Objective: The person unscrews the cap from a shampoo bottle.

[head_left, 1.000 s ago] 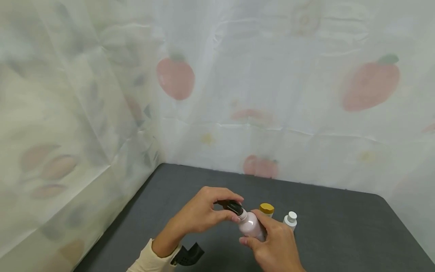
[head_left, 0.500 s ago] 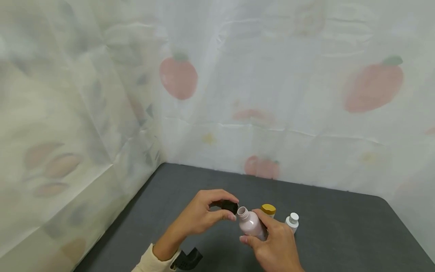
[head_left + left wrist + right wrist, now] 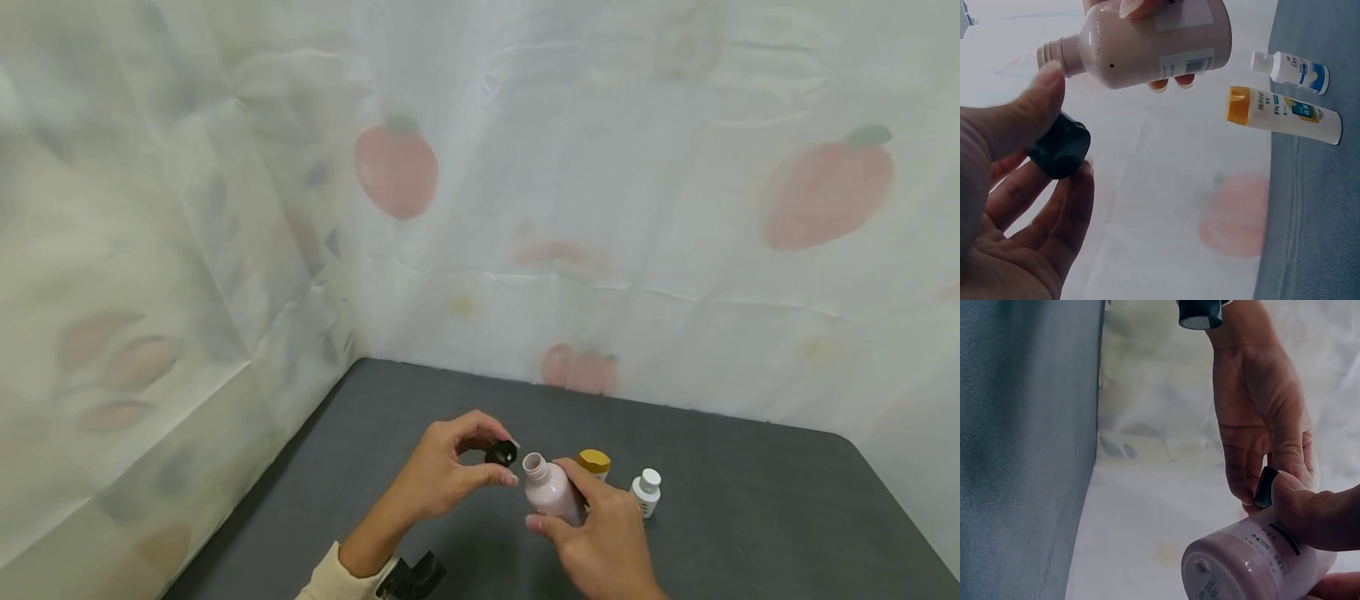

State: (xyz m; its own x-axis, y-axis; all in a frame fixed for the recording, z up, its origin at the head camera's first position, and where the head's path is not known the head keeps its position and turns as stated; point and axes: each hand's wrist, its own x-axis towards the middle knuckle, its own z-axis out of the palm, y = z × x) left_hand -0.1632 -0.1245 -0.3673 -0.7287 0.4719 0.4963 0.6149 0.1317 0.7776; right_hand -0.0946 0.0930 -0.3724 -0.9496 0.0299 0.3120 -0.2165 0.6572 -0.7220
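My left hand [image 3: 450, 467] pinches a black cap [image 3: 502, 453] between thumb and fingers; its hollow underside faces the camera in the head view. Just to the right, my right hand [image 3: 607, 533] grips a pale pink bottle [image 3: 553, 492], tilted with its uncapped threaded neck toward the left hand. Cap and neck are a small gap apart. In the left wrist view the dark cap [image 3: 1060, 147] sits below the bottle neck [image 3: 1060, 55]. The right wrist view shows the printed label and base of the bottle [image 3: 1254, 569].
Behind the right hand stand a white bottle with a yellow cap [image 3: 1285, 115] and a small white-capped bottle [image 3: 646, 490]. The dark grey table [image 3: 750, 500] is bordered by pale fruit-print curtains [image 3: 480, 208] at the back and left. A black wrist mount [image 3: 412, 575] is on the left wrist.
The black cap has come off the pink bottle's neck, moved slightly left and turned so its underside shows. The right hand keeps its hold on the bottle, nearly still.
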